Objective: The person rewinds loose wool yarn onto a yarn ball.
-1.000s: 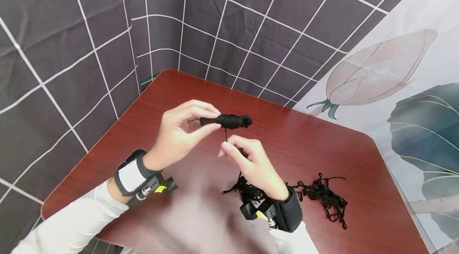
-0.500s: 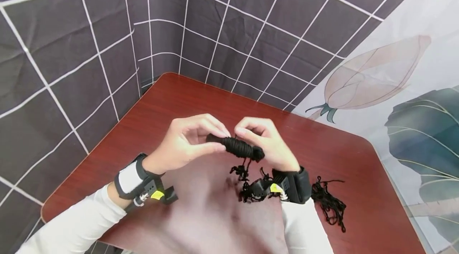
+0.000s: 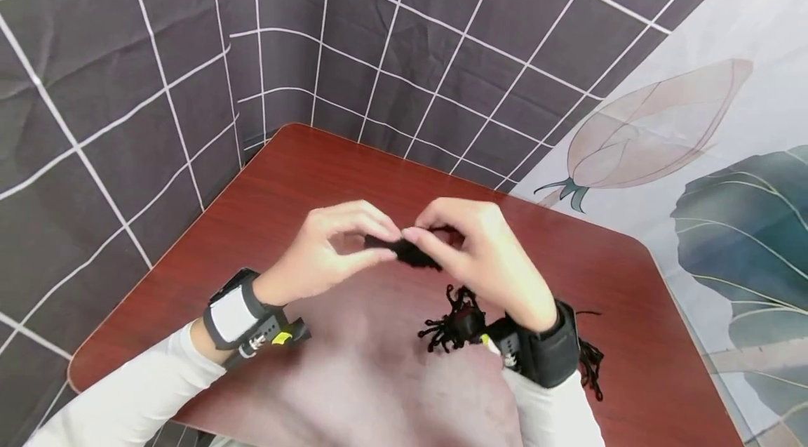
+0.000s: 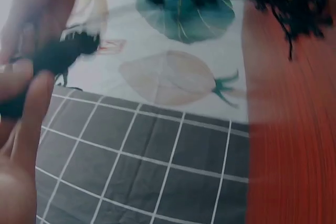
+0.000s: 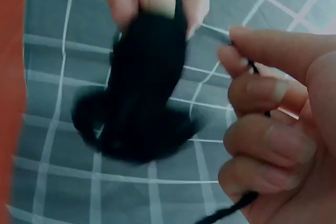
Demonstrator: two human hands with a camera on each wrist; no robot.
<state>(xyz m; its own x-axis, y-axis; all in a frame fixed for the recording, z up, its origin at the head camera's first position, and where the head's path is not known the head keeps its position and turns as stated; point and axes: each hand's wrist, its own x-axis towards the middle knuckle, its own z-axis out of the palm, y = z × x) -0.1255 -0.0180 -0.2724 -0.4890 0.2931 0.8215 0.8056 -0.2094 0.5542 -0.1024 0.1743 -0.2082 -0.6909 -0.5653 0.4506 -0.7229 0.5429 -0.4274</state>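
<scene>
My left hand pinches one end of a wound bundle of black cord between thumb and fingers, above the table. Close beside it, my right hand overlaps the bundle's other end in the head view. In the right wrist view the bundle is blurred, with loops flaring at its end. There the thumb and curled fingers of my right hand hold a thin black strand that runs through the palm. A loose tangle of black cord shows below my right hand.
A second heap of black cord lies on the red-brown table, partly hidden by my right forearm. A dark gridded curtain and a pale leaf-print sheet stand behind the table. Each wrist wears a strapped camera.
My right hand has gone from below the bundle, up around its far side, to in front of its right end. The bundle has tilted and sits slightly lower; my left hand keeps its pinch.
</scene>
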